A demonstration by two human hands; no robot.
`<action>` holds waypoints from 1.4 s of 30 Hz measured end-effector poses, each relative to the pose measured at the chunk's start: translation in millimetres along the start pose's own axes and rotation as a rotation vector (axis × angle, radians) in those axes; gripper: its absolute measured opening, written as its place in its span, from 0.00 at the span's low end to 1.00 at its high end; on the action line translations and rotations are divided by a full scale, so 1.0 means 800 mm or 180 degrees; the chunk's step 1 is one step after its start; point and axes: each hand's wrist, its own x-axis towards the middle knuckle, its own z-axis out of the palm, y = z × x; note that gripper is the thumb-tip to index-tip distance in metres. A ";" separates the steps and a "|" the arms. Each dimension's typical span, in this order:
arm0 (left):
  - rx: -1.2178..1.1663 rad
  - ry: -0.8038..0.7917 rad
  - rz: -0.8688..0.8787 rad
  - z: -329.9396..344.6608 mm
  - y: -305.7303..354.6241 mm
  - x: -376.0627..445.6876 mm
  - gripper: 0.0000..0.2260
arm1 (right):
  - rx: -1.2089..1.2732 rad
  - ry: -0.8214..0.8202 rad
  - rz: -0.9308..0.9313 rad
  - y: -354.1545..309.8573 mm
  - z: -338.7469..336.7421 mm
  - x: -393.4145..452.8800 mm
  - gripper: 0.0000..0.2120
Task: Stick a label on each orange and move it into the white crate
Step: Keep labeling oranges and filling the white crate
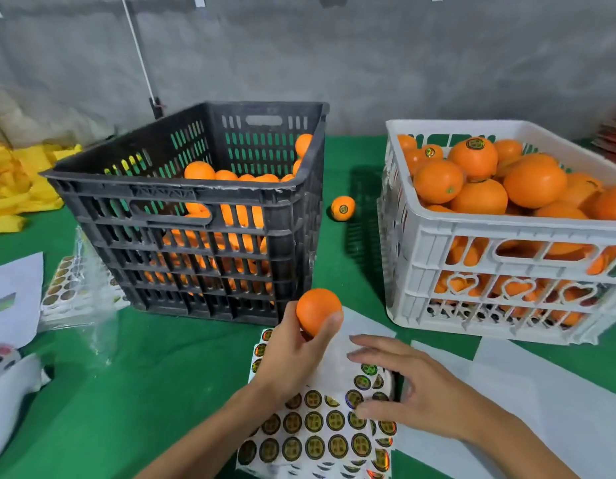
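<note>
My left hand [292, 354] grips a plain orange [316, 309] above the label sheet [316, 433], in front of the black crate [182, 188]. That crate holds several unlabelled oranges. My right hand [413, 385] hovers over the sheet's right part, fingers spread and relaxed, thumb down near a round gold label; I cannot tell whether it touches one. The white crate [506, 233] at the right is heaped with oranges, some bearing labels. One labelled orange [343, 208] lies on the green cloth between the crates.
More label sheets in clear plastic [71, 288] lie left of the black crate, beside white papers [13, 299]. Yellow cloth [19, 181] is piled at the far left. White backing sheets [506, 392] lie in front of the white crate. A grey wall stands behind.
</note>
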 end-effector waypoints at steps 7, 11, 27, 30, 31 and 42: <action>-0.0084 0.0001 -0.0017 0.003 -0.005 -0.004 0.27 | -0.0219 0.0310 -0.0412 0.004 0.008 0.011 0.23; 0.0255 -0.0087 0.0054 0.006 -0.009 -0.005 0.30 | 0.0006 0.0425 -0.0484 0.004 0.011 0.013 0.16; 0.1441 -0.0149 0.0750 0.015 -0.005 -0.013 0.29 | 0.1493 0.0475 0.0423 -0.024 0.013 0.013 0.09; 0.1490 -0.0200 0.0777 0.015 -0.007 -0.013 0.29 | 0.1626 0.0385 0.0576 -0.030 0.012 0.018 0.07; 0.1493 -0.0217 0.0785 0.015 -0.007 -0.012 0.29 | 0.1675 0.0378 0.0634 -0.032 0.012 0.020 0.06; 0.1538 -0.0206 0.0830 0.015 -0.008 -0.012 0.29 | 0.2266 0.2220 0.1049 -0.038 0.023 0.026 0.04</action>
